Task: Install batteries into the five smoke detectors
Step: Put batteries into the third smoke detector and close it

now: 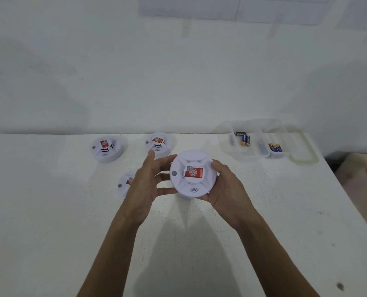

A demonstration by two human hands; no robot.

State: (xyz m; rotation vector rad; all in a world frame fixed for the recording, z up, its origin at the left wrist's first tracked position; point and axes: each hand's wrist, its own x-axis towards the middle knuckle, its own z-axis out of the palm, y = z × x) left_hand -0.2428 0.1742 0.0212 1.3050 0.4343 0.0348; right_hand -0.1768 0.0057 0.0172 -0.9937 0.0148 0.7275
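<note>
Hands first: both bare hands are raised over the white tabletop (pixel 49 211) with one round white plastic smoke detector (pixel 192 174) held between them. The right hand (pixel 225 187) cups the detector's right rim, fingers curled round its edge and underside, so it grips the body firmly. The left hand (pixel 148 183) is spread fairly wide, its fingertips (pixel 171 190) touching the left rim while the thumb points up and away; it steadies more than it clasps. The detector's face tilts toward the person, showing a small grey button, curved sounder slots near the lower edge, and a red and white sticker (pixel 195 172) with a QR code and a round white logo; the small print on it is too blurred to read.

Just behind the left hand lies a second white smoke detector (pixel 124 185), half hidden by the wrist. Beyond the left thumb sits a third detector (pixel 160 144), and further left of that a fourth detector (pixel 107 148), each with the same red sticker on top.

Beyond the right hand, well apart from it, stands a clear plastic compartment box (pixel 253 144). One compartment holds black and gold batteries (pixel 244 138), another holds blue and yellow batteries (pixel 275 147); their brand lettering cannot be made out. A clear lid with a pale green rim (pixel 306 148) lies just beside the box on its far side from the hands.
</note>
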